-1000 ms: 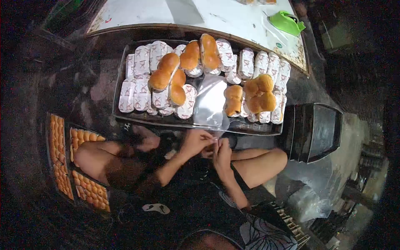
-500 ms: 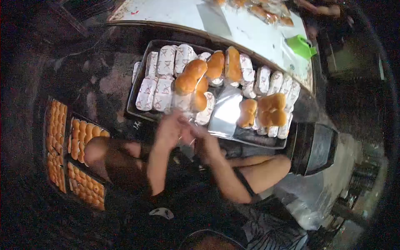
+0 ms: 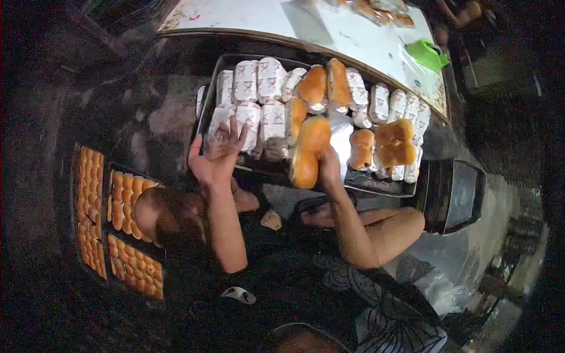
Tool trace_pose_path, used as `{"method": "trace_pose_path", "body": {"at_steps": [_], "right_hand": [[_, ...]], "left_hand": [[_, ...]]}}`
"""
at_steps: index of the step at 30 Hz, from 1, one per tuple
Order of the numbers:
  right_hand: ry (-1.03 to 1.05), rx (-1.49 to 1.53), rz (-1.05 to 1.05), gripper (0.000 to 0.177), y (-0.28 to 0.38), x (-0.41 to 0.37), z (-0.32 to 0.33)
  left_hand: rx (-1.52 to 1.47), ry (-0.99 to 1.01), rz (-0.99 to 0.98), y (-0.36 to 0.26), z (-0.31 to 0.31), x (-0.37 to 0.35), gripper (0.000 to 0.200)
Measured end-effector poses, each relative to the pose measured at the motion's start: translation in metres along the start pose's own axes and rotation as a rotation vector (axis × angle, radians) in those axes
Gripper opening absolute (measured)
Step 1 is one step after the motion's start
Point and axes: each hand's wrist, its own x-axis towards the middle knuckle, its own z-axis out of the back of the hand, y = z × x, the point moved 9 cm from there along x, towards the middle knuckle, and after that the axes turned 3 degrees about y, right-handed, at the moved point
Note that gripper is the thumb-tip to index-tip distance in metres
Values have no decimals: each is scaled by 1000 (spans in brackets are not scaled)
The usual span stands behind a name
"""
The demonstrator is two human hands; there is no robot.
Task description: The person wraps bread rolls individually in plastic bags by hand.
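Nearest you are your folded knees, with small buns (image 3: 126, 194) in rows on the floor at your left.

Your left hand (image 3: 219, 154) is at the tray's (image 3: 259, 169) near-left corner. The palm is open and the fingers are spread wide, holding nothing. The fingertips overlap the nearest wrapped packs (image 3: 259, 82); you can't tell if they touch.

Your right hand (image 3: 329, 169) is at the middle of the tray's near edge, fingers closed on a bun row (image 3: 309, 147). The row is joined golden buns held on end, with the lower end past the near edge and the upper end over the tray. Most of the fingers are hidden behind the row.

Just behind the row a clear bag (image 3: 342, 138) lies mid-tray. Loose buns (image 3: 393, 141) sit on packs toward the tray's right edge, and more buns (image 3: 323, 82) sit at the far edge. Packs fill the left half and the far edge. A dark crate (image 3: 456, 194) stands on the floor right of the tray. Farthest off is a white table (image 3: 282, 23) with a green tape dispenser (image 3: 426, 53) near its right corner.

Step in hand, as it looks: the bun row is lifted off the tray one-handed and your left hand is free. The row hangs from a side grip, so the seams could split. The next move calls for support under the lower end and a path clear of the packs.
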Motion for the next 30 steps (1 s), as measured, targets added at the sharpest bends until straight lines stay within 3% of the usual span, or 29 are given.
{"method": "trace_pose_path", "body": {"at_steps": [4, 6, 8, 9, 10, 11, 12, 13, 14, 15, 16, 18, 19, 20, 22, 23, 24, 27, 30], "right_hand": [[39, 197, -105, 36, 1, -40, 2], [27, -114, 48, 40, 89, -58, -27], [62, -584, 326, 45, 153, -64, -51], [38, -583, 330, 45, 165, -61, -50], [70, -761, 296, 43, 169, -56, -53], [108, -939, 256, 41, 169, -53, -54], [101, -940, 259, 41, 169, -56, -48], [108, -823, 172, 40, 162, -56, -41], [120, -705, 86, 39, 156, -56, -37], [161, -607, -160, 37, 140, -60, -27], [170, -603, -163, 37, 131, -61, -17], [292, -177, -52, 36, 113, -64, -9], [434, -49, -6, 34, 121, -74, -15], [437, -42, -11, 34, 116, -79, -15], [427, 68, -97, 36, 96, -86, -10], [325, -79, 17, 38, 95, -84, -3], [319, -72, 15, 38, 91, -84, -3], [-4, -93, 9, 40, 93, -80, 25], [32, -324, 179, 44, 132, -85, 22]], "left_hand": [[105, 125, 81, 33, 0, 7, 48], [175, 61, 18, 46, -1, 3, 44], [396, 258, -13, 63, -15, -5, 39], [505, 337, -11, 77, -23, -15, 35], [510, 341, 9, 92, -22, -22, 35], [716, 355, -86, 99, -22, -29, 33], [920, 368, -192, 101, -25, -35, 32], [996, 522, -119, 114, -27, -39, 32], [995, 528, -125, 113, -26, -35, 32], [973, 483, -84, 114, -19, -31, 33], [953, 434, -43, 114, -12, -29, 34], [917, 326, -33, 103, 5, -13, 29], [814, 212, 54, 105, 20, -8, 25], [704, 100, 142, 109, 35, -6, 21], [844, -20, 131, 114, 53, -11, 14], [849, -54, 162, 120, 59, -13, 14], [855, -89, 191, 124, 65, -15, 13], [727, -87, 250, 137, 63, -22, 15], [659, -90, 263, 149, 53, -31, 20]]}}
